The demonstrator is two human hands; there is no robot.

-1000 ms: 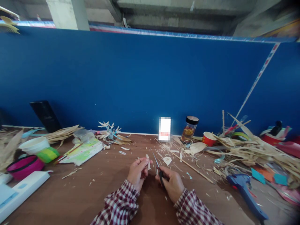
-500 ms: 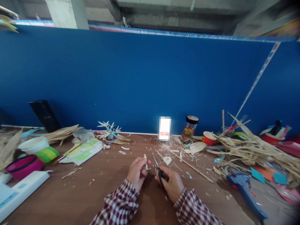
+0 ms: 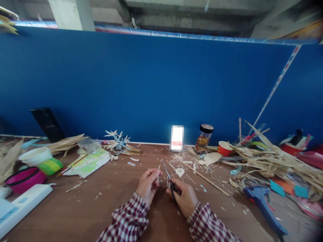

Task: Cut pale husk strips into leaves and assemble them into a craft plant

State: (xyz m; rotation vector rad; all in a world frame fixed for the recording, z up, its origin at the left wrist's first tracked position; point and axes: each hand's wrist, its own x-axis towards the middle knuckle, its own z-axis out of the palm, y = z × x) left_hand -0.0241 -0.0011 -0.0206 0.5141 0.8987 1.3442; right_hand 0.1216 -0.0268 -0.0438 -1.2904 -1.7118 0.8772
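Observation:
My left hand [image 3: 147,184] is closed in a pinch on a thin pale straw strip [image 3: 158,170] that points upward. Just to its right, my right hand [image 3: 185,197] grips black-handled scissors [image 3: 170,182], the blades aimed up and left beside the strip. Both hands hover low over the brown table [image 3: 88,208], near its front middle. Both sleeves are red-and-white checked. Small straw clippings lie scattered around the hands.
A blue glue gun [image 3: 264,205] lies right of my hands, beside a big heap of dried straw [image 3: 272,161]. A jar [image 3: 204,138] and red cup [image 3: 224,148] stand by the blue partition. Bowls [image 3: 25,178], a white box [image 3: 20,205] and paper [image 3: 88,163] sit at left.
The strip in my left hand has turned, showing narrower and more upright than before. The scissors and right hand have barely shifted.

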